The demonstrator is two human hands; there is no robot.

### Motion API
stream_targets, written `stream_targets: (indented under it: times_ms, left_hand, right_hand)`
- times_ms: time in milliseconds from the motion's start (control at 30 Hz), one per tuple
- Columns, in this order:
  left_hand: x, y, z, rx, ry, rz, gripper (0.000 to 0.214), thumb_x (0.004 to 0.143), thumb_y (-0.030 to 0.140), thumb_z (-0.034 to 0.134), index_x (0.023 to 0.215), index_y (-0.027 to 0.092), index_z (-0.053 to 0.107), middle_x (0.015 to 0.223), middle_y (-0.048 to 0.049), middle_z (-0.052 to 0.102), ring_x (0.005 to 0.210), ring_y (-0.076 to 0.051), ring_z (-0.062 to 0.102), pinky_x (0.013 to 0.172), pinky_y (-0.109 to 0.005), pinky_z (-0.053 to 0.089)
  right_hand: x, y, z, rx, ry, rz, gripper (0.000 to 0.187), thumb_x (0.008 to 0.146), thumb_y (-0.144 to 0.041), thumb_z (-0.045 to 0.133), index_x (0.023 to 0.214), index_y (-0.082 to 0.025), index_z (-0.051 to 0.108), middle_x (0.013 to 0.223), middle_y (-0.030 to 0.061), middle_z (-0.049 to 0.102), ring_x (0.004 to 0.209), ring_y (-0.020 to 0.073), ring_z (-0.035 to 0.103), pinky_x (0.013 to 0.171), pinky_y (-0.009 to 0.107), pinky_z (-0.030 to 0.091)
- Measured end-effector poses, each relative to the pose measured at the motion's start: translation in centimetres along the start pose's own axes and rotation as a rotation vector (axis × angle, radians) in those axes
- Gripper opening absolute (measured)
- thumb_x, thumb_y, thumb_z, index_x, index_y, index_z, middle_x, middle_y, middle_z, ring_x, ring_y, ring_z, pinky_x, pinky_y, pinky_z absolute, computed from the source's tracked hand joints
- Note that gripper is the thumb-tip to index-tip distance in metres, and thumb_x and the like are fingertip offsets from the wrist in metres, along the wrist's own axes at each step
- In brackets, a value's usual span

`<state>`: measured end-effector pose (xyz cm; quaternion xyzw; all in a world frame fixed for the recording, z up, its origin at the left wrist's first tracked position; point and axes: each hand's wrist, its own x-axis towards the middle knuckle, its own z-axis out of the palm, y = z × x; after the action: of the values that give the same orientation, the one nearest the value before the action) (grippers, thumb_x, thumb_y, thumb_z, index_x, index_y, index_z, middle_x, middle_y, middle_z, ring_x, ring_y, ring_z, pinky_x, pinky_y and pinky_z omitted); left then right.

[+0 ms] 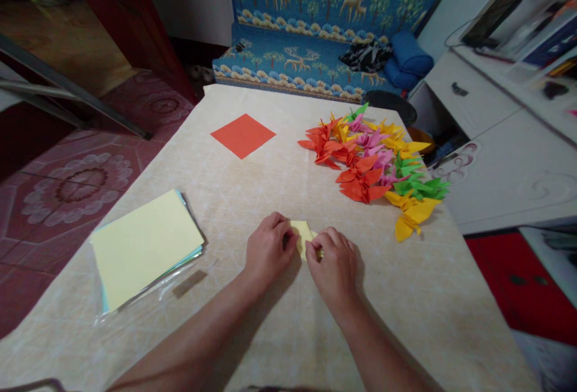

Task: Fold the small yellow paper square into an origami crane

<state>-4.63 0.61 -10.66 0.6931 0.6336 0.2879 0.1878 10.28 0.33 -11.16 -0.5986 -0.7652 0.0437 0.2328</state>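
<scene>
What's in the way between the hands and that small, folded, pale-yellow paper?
Nothing visible: the left hand and the right hand both touch the pale-yellow paper. The flat red paper sheet lies farther away.

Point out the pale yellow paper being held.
The small folded piece between the left hand and right hand; the other, a larger sheet, lies flat, away from both.

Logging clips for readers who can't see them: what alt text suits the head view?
A person's left hand and right hand hold a small folded yellow paper on a pale table. Farther off lie folded paper birds in red, orange, pink and green at right and a flat red sheet; a yellow-topped paper stack lies at left.
</scene>
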Motion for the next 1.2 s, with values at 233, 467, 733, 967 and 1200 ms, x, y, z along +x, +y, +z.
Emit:
stream_targets:
  times_ms: [233,467,733,967,1200]
  left_hand:
    - [-0.1,0.0,0.0,-0.007,-0.005,0.009,0.023,0.082,0.021,0.053,0.101,0.026,0.064,0.099,-0.0042,0.058,0.087,-0.018,0.056,0.068,-0.027,0.043]
    - [0.0,-0.3,0.1,0.005,-0.033,0.046,0.021,0.084,0.027,0.053,0.092,0.031,0.072,0.099,-0.0032,0.057,0.089,-0.018,0.055,0.069,-0.027,0.042]
    - [0.1,-0.3,-0.2,0.008,-0.057,0.051,0.024,0.082,0.022,0.054,0.094,0.032,0.072,0.100,-0.0035,0.058,0.091,-0.018,0.055,0.070,-0.027,0.043]
    - [0.0,-0.4,-0.1,-0.006,-0.049,0.050,0.023,0.082,0.023,0.055,0.093,0.033,0.072,0.100,-0.0030,0.058,0.092,-0.018,0.054,0.070,-0.028,0.042]
    - [0.0,-0.7,0.0,-0.046,-0.056,0.056,0.024,0.080,0.021,0.056,0.094,0.033,0.071,0.099,-0.0019,0.057,0.090,-0.017,0.054,0.069,-0.027,0.042]
  right_hand:
    - [0.0,-0.1,0.1,-0.009,0.003,0.003,0.014,0.078,-0.018,0.058,0.066,-0.020,0.052,0.073,0.0015,0.055,0.076,0.0171,0.052,0.072,0.030,0.034]
    - [-0.2,0.5,-0.4,0.057,-0.002,0.008,0.014,0.079,-0.025,0.063,0.067,-0.021,0.057,0.082,0.0028,0.057,0.083,0.0188,0.052,0.075,0.032,0.034]
    - [-0.7,1.2,-1.3,0.064,-0.036,-0.001,0.009,0.079,-0.026,0.064,0.072,-0.022,0.060,0.093,0.0029,0.058,0.088,0.0204,0.051,0.079,0.036,0.033]
    - [-0.6,1.0,-1.4,0.077,-0.049,0.077,0.009,0.075,-0.024,0.065,0.067,-0.023,0.061,0.092,0.0010,0.058,0.089,0.0195,0.049,0.078,0.034,0.032]
    - [-0.7,1.2,-1.2,0.167,-0.033,0.131,0.008,0.072,-0.022,0.067,0.065,-0.023,0.063,0.091,-0.0001,0.059,0.089,0.0190,0.049,0.080,0.034,0.030]
